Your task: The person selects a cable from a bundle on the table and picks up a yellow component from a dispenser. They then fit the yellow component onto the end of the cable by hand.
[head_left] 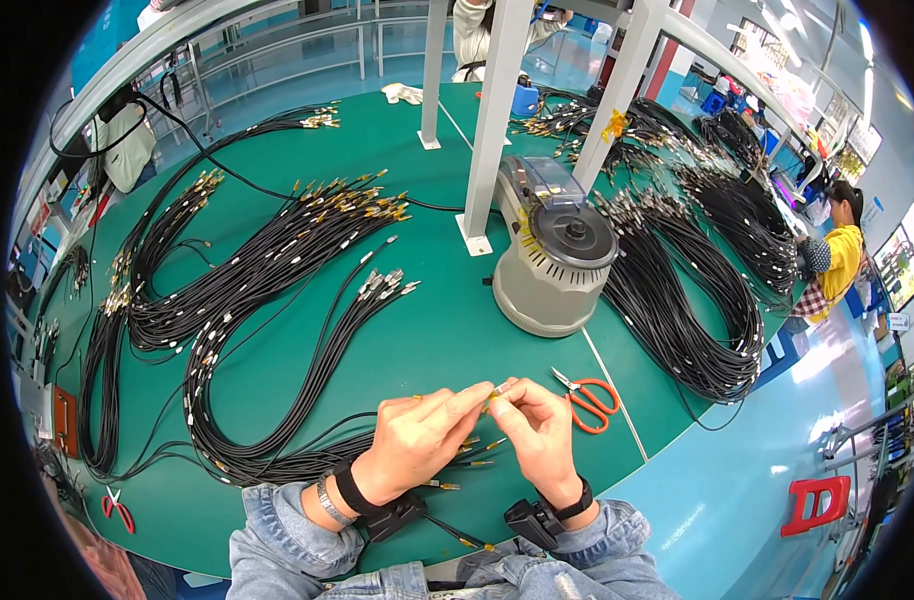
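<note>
My left hand [417, 440] and my right hand [539, 435] meet above the near part of the green table. Their thumbs and fingers are pinched together on a thin cable end [495, 394] with a yellowish band and a pale tip. Most of that cable is hidden behind the fingers. Under and beside my left hand runs a bundle of black cables [212, 410], curving away to the left. Several loose cable ends [474, 462] with gold-coloured tips show between my wrists. Right of my right hand lie snips [595, 406] with orange-red handles.
A grey tape dispenser [547, 285] stands beyond my hands, beside white metal posts [499, 120]. More black cable bundles lie left [267, 250] and right [717, 360]. Red-handled scissors [119, 510] rest near the left edge. A person in yellow [839, 260] works at the far right.
</note>
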A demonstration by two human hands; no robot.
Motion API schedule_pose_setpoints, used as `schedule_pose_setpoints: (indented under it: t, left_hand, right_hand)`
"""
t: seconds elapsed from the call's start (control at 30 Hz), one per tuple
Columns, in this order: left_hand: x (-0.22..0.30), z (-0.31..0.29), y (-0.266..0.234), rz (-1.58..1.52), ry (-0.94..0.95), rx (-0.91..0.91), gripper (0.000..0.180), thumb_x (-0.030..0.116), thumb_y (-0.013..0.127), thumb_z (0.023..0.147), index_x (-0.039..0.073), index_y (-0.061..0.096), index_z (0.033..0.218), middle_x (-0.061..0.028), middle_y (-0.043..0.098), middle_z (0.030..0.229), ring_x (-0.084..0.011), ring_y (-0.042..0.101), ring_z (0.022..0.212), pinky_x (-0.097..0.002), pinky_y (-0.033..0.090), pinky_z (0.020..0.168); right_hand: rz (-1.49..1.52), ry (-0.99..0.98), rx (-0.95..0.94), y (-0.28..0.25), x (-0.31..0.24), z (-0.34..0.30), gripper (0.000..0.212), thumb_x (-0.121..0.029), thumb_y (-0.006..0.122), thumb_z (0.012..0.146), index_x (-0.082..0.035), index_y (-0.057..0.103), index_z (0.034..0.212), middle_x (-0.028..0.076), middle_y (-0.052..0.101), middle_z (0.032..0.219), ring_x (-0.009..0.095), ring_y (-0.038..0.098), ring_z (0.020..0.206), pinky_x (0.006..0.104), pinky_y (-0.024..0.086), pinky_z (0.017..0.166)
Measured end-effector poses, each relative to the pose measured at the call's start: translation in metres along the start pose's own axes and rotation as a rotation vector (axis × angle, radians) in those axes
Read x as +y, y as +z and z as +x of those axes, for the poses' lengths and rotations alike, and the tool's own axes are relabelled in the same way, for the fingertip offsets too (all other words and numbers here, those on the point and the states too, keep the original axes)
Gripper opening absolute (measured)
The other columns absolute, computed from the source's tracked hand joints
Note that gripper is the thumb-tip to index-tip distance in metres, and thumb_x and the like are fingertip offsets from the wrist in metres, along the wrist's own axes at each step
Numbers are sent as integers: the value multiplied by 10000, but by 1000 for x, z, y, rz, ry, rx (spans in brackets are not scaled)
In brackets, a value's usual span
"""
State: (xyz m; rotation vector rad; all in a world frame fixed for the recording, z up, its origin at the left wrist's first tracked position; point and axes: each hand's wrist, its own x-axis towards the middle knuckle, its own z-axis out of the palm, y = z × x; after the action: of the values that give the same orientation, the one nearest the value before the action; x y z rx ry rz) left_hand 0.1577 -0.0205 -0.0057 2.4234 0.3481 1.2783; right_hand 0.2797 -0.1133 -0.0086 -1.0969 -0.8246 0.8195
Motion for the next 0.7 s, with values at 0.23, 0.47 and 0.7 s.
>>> schedule_pose_setpoints:
  t: [0.23, 0.47, 0.7]
  left_hand:
    - [2, 2, 2, -57, -56, 28, 342, -41, 704, 690, 73, 632, 1004, -24, 563, 579, -126, 521, 434, -248, 395, 393]
    - [2, 1, 1, -59, -55, 12, 338, -41, 703, 691, 74, 634, 1001, -22, 559, 575, -127, 518, 432, -249, 392, 390]
    - [3, 3, 3, -52, -37, 9, 334, -40, 704, 688, 76, 635, 993, -14, 533, 555, -124, 498, 420, -251, 378, 381]
  right_hand:
    - [-61, -85, -15, -1, 1, -1, 58, -9, 588, 831, 18, 569, 783, 4, 546, 743, 74, 469, 711, 218, 388, 650]
    - [-62, -89, -3, 1, 3, 1, 59, -8, 586, 830, 19, 567, 780, 4, 549, 748, 72, 469, 711, 214, 386, 647]
    - [-79, -86, 5, -4, 3, 1, 77, -11, 588, 828, 17, 560, 762, 2, 548, 744, 68, 465, 700, 215, 383, 639]
